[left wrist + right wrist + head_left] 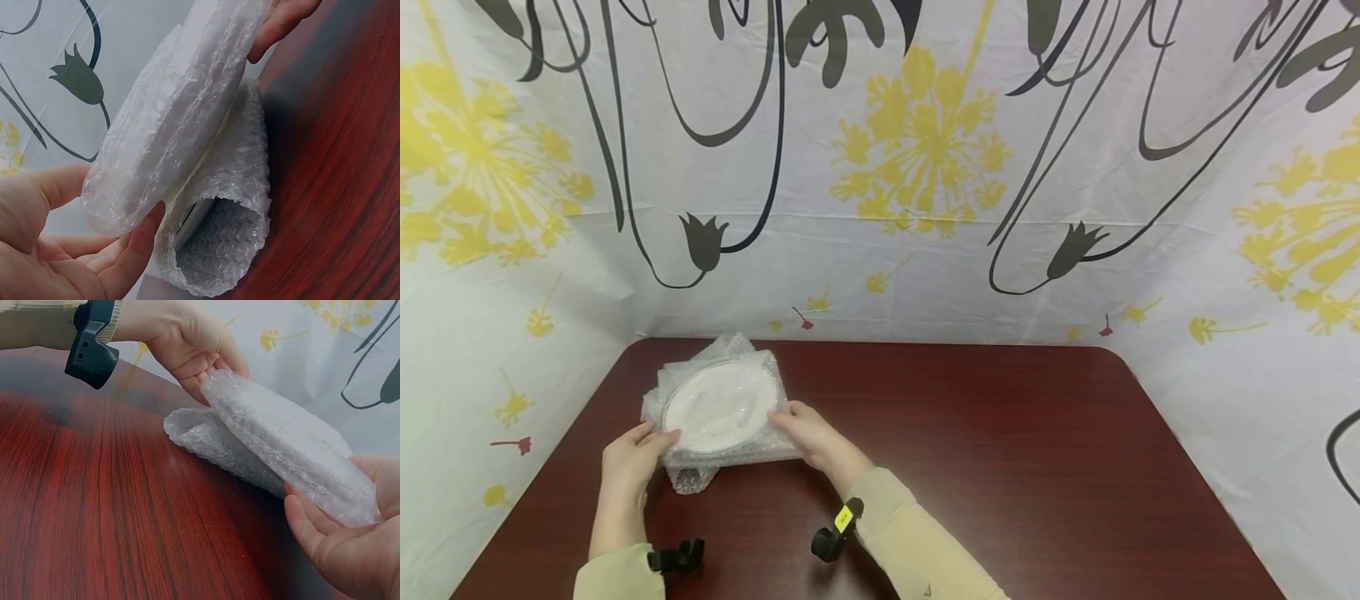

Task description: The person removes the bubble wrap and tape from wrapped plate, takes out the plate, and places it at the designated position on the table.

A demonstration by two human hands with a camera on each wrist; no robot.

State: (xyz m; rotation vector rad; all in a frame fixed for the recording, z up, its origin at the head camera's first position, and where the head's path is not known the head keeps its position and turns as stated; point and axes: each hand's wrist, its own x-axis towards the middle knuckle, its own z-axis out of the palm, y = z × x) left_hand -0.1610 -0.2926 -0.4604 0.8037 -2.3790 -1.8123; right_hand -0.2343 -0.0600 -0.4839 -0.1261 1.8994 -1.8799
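Observation:
A white plate (722,406) wrapped in bubble wrap is held tilted between both hands at the left of the table. My left hand (628,462) grips its left edge, thumb on the upper face and fingers beneath. At the opposite edge my right hand (816,437) holds it the same way, as the right wrist view shows. Under the plate lies another bubble-wrap package (234,244) on the table. Its near end gapes, and a pale rim (195,219) shows inside; the rest of its contents is hidden.
The dark red wooden table (985,450) extends to the right of the hands. A white sheet (925,283) with yellow and grey flower prints hangs behind the table and along its sides. Black camera mounts (831,537) sit at the wrists.

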